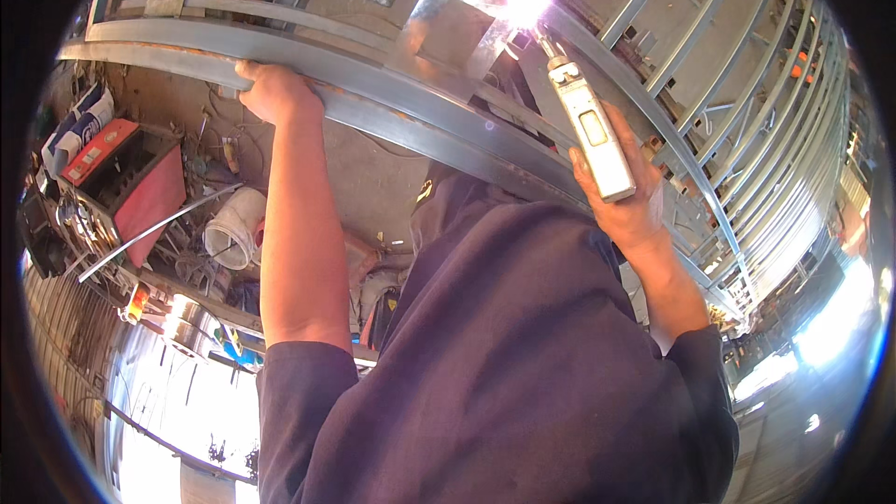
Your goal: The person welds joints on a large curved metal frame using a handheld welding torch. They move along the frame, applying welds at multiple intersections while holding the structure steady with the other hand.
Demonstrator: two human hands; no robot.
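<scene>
In my right hand is a white, box-bodied welding gun, my fingers closed around its lower end. Its narrow tip points away from me at a bright violet-white arc on a joint of the metal frame. The glare hides the exact spot where tip and metal meet. My left hand grips the near edge of a long grey steel rail of that frame, left of the arc. Some of its fingers are hidden.
Steel bars run in rows at the right. On the left are a red metal box, a white bucket, a thin rod and scattered tools. A spool sits lower left. Dark cloth covers my body in the middle.
</scene>
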